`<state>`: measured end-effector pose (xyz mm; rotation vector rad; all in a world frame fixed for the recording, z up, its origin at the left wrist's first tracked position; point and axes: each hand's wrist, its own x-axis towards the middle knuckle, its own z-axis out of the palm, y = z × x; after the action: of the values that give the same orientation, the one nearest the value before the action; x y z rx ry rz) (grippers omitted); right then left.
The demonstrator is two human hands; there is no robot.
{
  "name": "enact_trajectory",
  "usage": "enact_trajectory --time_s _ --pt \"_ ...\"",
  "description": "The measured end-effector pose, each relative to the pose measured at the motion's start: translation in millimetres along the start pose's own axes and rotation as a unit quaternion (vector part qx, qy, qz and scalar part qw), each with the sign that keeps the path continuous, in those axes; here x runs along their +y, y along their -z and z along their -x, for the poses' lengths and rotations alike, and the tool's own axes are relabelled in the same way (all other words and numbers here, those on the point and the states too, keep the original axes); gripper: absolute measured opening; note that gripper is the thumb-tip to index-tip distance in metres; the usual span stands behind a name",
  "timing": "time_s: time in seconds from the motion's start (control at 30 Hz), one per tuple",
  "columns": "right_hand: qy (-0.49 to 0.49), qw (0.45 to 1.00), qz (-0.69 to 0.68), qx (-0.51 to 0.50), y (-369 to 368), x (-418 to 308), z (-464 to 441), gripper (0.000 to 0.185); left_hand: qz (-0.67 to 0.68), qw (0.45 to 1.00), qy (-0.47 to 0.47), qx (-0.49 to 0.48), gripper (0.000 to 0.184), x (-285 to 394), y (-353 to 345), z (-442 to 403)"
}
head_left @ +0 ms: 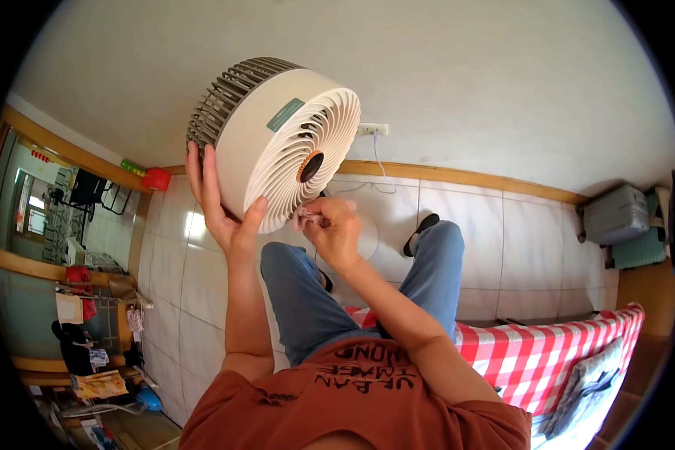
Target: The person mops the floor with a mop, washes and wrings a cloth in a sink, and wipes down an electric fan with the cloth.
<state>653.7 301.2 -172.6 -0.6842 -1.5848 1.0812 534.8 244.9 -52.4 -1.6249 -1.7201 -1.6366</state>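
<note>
A cream electric fan (240, 124) with a spiral front grille and a grey-brown rear cage is tilted up before me. My left hand (229, 217) grips the lower left of its housing, thumb at the grille's edge and fingers around the side. Just below the grille, my right hand (336, 229) is closed on a crumpled pinkish cloth (310, 218), close to the rim. Whether the cloth touches the fan, I cannot tell. My right hand hides part of the fan's lower support.
A white cord (381, 161) hangs from a wall outlet (373, 129) behind the fan. Suitcases (615, 214) stand at the right wall. A red checked cover (517, 352) lies on the seat beneath me. Cluttered shelves (97, 382) are at left, near a red container (156, 178).
</note>
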Motion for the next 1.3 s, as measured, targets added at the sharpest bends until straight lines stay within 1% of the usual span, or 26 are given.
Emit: enact_trajectory --time_s 0.03,0.1,0.23,0.3,0.37,0.47,0.53,0.57,0.63,0.67,0.73,0.77,0.83,0.87,0.93,0.97,1.03,1.07,1.1,1.17,1.2,1.27,1.3 --pt "0.000 1.000 0.000 -0.001 -4 -1 0 0.019 -0.004 1.000 0.000 0.000 0.084 0 0 0" --pt "-0.020 0.986 -0.161 0.038 -13 -3 -1 0.018 0.002 1.000 -0.001 0.001 0.084 -1 -1 0" --pt "-0.027 0.985 -0.163 0.054 -11 7 -1 0.019 0.000 1.000 -0.004 0.001 0.084 -3 0 2" --pt "-0.067 0.994 -0.066 0.052 -16 32 3 0.020 0.000 1.000 -0.007 0.002 0.084 -3 0 1" --pt "-0.084 0.992 -0.083 0.054 -19 45 6 0.018 0.000 1.000 -0.009 0.000 0.084 -2 -1 -1" --pt "-0.068 0.994 -0.064 0.050 -12 14 1 0.016 0.003 1.000 -0.007 0.000 0.084 -1 -2 1" --pt "-0.060 0.984 -0.165 0.038 -10 -12 -5 0.016 0.011 1.000 -0.003 0.006 0.084 -3 -2 0" --pt "-0.059 0.984 -0.165 0.036 -11 -16 -5 0.016 0.010 1.000 -0.003 0.008 0.084 -3 -2 0" --pt "-0.074 0.970 -0.227 0.044 -14 -21 -5 0.017 0.005 1.000 0.000 0.004 0.084 -3 0 1" --pt "-0.074 0.970 -0.228 0.043 -14 -16 -3 0.017 0.005 1.000 0.001 0.005 0.084 -3 0 1" --pt "-0.039 0.990 -0.133 0.032 -16 10 4 0.016 0.009 1.000 0.000 0.003 0.084 -4 -1 1" --pt "-0.037 0.990 -0.133 0.031 -21 25 8 0.016 0.009 1.000 0.000 0.005 0.084 -4 -2 0" --pt "-0.095 0.986 -0.127 0.043 -28 38 12 0.017 0.002 1.000 -0.004 0.002 0.084 -4 -1 -1" --pt "-0.095 0.986 -0.127 0.044 -29 44 16 0.017 0.002 1.000 -0.004 0.001 0.084 -4 -2 0" --pt "-0.111 0.980 -0.163 -0.002 -20 15 9 0.017 0.005 1.000 -0.001 0.001 0.084 -3 -2 0" --pt "-0.112 0.980 -0.162 -0.001 -17 2 5 0.017 0.006 1.000 -0.001 0.000 0.084 -3 -2 0" --pt "-0.129 0.963 -0.236 0.014 -12 -23 -5 0.018 0.008 1.000 -0.001 0.005 0.083 -2 -2 -1" --pt "-0.110 0.955 -0.271 0.044 -10 -30 -12 0.018 0.008 1.000 -0.001 0.006 0.083 -3 -3 -1" --pt "-0.109 0.955 -0.271 0.042 -7 -34 -14 0.018 0.003 1.000 -0.003 0.004 0.083 -4 -2 0" --pt "-0.106 0.969 -0.219 0.037 -2 -38 -15 0.017 -0.002 1.000 -0.004 0.002 0.083 -4 -1 0" --pt "-0.107 0.969 -0.218 0.036 -4 -33 -11 0.017 0.003 1.000 -0.004 0.000 0.084 -4 -1 0" --pt "-0.076 0.986 -0.148 0.016 -11 -12 5 0.013 0.008 1.000 -0.005 -0.002 0.084 -4 -2 0" --pt "-0.076 0.986 -0.149 0.015 -15 0 10 0.013 0.009 1.000 -0.003 0.000 0.084 -4 -2 0"
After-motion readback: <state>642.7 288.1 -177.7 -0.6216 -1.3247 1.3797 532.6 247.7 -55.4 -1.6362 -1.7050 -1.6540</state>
